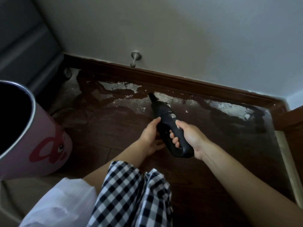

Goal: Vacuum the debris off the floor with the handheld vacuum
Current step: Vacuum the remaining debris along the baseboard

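Together, two hands [167,136] (bare), one vacuum [165,118].

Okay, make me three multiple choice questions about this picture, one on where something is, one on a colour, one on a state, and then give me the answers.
1. Where is the pink bin?
A. Left of the person
B. By the right wall
C. Behind the vacuum's nozzle

2. What colour is the handheld vacuum?
A. White
B. Black
C. Red

3. How is the vacuum held?
A. Lying on the floor
B. Left hand only
C. Right hand on the handle, left hand at the body

Answers: 1 A, the bin stands at the frame's left edge. 2 B, its casing is black. 3 C, right fingers wrap the handle while the left hand touches its side.
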{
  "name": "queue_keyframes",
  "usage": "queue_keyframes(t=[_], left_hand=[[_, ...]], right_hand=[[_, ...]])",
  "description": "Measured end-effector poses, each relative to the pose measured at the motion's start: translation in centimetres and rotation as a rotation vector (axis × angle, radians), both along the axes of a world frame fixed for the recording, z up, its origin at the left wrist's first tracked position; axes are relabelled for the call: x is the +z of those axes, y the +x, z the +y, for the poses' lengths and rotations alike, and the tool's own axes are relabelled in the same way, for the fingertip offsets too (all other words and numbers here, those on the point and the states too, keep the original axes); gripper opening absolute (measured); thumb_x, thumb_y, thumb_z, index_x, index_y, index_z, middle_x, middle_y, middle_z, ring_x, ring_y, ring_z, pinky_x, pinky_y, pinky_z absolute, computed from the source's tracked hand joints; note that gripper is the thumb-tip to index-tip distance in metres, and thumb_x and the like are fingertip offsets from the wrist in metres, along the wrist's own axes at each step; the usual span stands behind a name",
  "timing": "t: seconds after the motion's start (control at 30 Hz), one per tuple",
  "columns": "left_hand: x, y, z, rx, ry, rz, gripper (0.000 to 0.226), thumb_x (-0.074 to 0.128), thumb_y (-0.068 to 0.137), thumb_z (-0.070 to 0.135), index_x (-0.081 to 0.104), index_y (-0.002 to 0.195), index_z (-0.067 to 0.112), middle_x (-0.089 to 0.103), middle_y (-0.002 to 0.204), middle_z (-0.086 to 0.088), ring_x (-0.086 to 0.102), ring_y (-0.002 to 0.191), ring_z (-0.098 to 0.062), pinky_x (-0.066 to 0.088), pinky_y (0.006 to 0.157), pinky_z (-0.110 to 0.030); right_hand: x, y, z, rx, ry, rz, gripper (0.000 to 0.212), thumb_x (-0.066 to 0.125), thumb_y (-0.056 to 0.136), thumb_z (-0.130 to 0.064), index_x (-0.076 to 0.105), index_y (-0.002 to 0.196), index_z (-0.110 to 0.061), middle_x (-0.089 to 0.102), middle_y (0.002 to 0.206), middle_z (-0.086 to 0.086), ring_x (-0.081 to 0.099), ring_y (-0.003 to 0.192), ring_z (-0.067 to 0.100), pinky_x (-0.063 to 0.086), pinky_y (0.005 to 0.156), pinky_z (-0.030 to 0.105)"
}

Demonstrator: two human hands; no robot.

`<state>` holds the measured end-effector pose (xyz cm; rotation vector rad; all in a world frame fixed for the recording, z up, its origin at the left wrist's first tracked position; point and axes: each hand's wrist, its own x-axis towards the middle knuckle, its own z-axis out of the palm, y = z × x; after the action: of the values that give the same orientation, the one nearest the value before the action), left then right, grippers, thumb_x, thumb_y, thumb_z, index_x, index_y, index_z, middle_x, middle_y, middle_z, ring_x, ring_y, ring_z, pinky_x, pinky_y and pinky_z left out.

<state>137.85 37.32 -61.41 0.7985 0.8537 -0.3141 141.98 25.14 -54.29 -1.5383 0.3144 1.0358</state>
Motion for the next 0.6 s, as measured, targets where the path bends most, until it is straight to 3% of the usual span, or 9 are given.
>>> queue_keyframes(t=[0.43, 0.6], left_hand=[[0.8, -0.5, 2.5, 0.092, 0.018, -0.012, 0.050, 0.049, 0.092, 0.051, 0.057, 0.129, 0.018, 0.062, 0.124, -0.012, 0.060, 0.105, -0.030, 0.049, 0.073, -0.038], [1.1, -0.5, 4.0, 0.148, 0.028, -0.005, 0.047, 0.049, 0.093, 0.050, 0.057, 0.127, 0.018, 0.064, 0.116, -0.011, 0.062, 0.099, -0.027, 0.049, 0.074, -0.038]], right_hand=[[0.2, 0.4, 3.0, 0.111, 0.022, -0.029, 0.035, 0.040, 0.102, -0.033, 0.057, 0.089, -0.005, 0.054, 0.065, 0.004, 0.048, 0.045, 0.009, 0.040, 0.040, 0.018], [0.1, 0.8, 5.2, 0.135, 0.023, -0.017, 0.036, 0.040, 0.102, -0.032, 0.057, 0.088, -0.004, 0.053, 0.065, 0.004, 0.048, 0.044, 0.009, 0.039, 0.039, 0.018]])
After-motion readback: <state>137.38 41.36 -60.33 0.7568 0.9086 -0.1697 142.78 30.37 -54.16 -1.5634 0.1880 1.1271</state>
